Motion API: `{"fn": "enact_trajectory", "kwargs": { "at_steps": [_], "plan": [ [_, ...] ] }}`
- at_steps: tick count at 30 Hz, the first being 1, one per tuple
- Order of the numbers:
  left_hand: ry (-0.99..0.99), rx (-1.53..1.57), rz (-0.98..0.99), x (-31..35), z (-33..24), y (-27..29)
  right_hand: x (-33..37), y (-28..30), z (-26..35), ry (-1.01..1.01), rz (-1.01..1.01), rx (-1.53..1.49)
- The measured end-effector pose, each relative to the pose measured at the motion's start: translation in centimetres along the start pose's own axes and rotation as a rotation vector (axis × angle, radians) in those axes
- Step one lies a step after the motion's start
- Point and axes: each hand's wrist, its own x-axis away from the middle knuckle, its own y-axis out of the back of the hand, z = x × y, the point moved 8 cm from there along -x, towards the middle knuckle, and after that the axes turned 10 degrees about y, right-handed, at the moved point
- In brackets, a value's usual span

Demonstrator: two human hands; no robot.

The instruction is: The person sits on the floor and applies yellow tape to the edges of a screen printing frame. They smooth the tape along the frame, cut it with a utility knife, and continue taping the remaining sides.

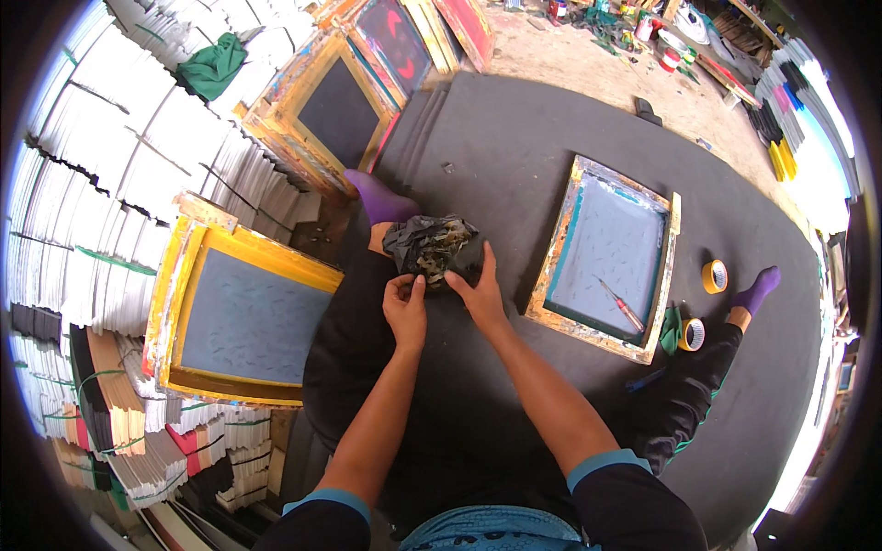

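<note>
In the head view, a crumpled black bag (412, 242) is gripped at its near side by the left hand (404, 314) and the right hand (481, 294), near the black mat's (514, 115) left edge. Probably light, soft and easily torn, it is best held by gathered folds.

White bundled stacks (119, 138) line the frame's left; a dark grey surface (501, 129) fills the centre; sandy-brown floor (551, 69) shows at upper right; glare (96, 69) bleaches the upper left.
</note>
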Motion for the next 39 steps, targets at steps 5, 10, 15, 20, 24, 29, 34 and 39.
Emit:
{"fn": "enact_trajectory", "kwargs": {
  "at_steps": [5,10,15,20,24,29,34,39],
  "plan": [
    [-0.450,-0.203,-0.337,-1.1,-6.5,1.6,-5.9,0.1,3.3,0.096,0.009,0.392],
    [-0.055,-0.247,-0.061,-4.4,-6.6,2.0,-9.8,-0.6,7.4,0.268,0.014,0.136],
    [-0.641,-0.769,-0.215,-0.2,-9.7,0.2,-11.1,-1.9,5.7,0.198,0.207,0.329],
    [-0.846,-0.730,0.290,-3.7,-8.0,-5.9,-11.1,-2.5,4.8,0.132,0.253,0.171],
    [-0.565,-1.249,0.521,-6.5,-4.4,-8.3,-10.7,-2.1,5.7,0.092,0.188,0.056],
    [-0.591,-1.427,0.453,-6.3,-4.4,-8.9,-11.1,-2.2,4.2,0.043,0.225,-0.140],
    [-0.644,-1.079,0.319,-5.9,-7.9,-5.7,-10.0,0.4,3.3,-0.080,0.167,-0.535],
    [-0.550,-0.650,0.217,-6.4,-7.9,-2.6,-5.8,2.9,-1.7,-0.045,0.335,0.554]
  ]
}}
